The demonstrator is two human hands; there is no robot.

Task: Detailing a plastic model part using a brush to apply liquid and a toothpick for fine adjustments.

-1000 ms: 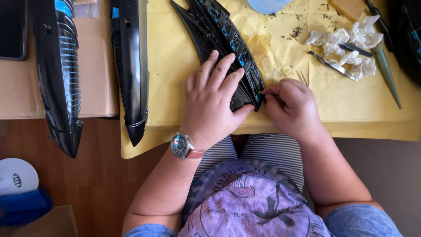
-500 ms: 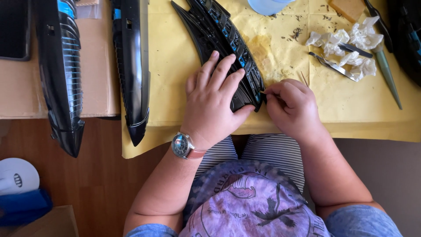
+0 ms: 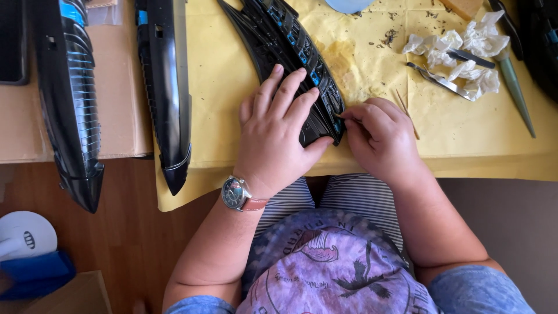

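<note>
1. The black model panel [image 3: 290,64] is a long, curved, pointed piece with ribbed detail and small blue patches, lying on the yellow sheet [image 3: 232,87] from 12 o'clock down to the centre of the view.
2. The left hand [image 3: 279,131] lies flat on the panel's lower end, fingers spread, pressing it down rather than gripping it.
3. The right hand [image 3: 381,136] sits just at 3 o'clock of the panel's tip, its fingers pinched narrowly on a thin stick [image 3: 343,117] that touches the panel's edge.
4. Count: two more black hull pieces lie at 9 to 10 o'clock, the ribbed hull [image 3: 72,99] on cardboard [image 3: 119,87] and the smooth hull [image 3: 168,93] beside it. One wristwatch [image 3: 235,193] is on the left wrist.
5. At 1 to 2 o'clock lie crumpled white tissue [image 3: 459,52], metal tweezers [image 3: 439,80] and one green-handled tool [image 3: 514,87].
6. The yellow sheet is stained and flecked with dark bits; it overhangs a wooden floor [image 3: 116,232].
</note>
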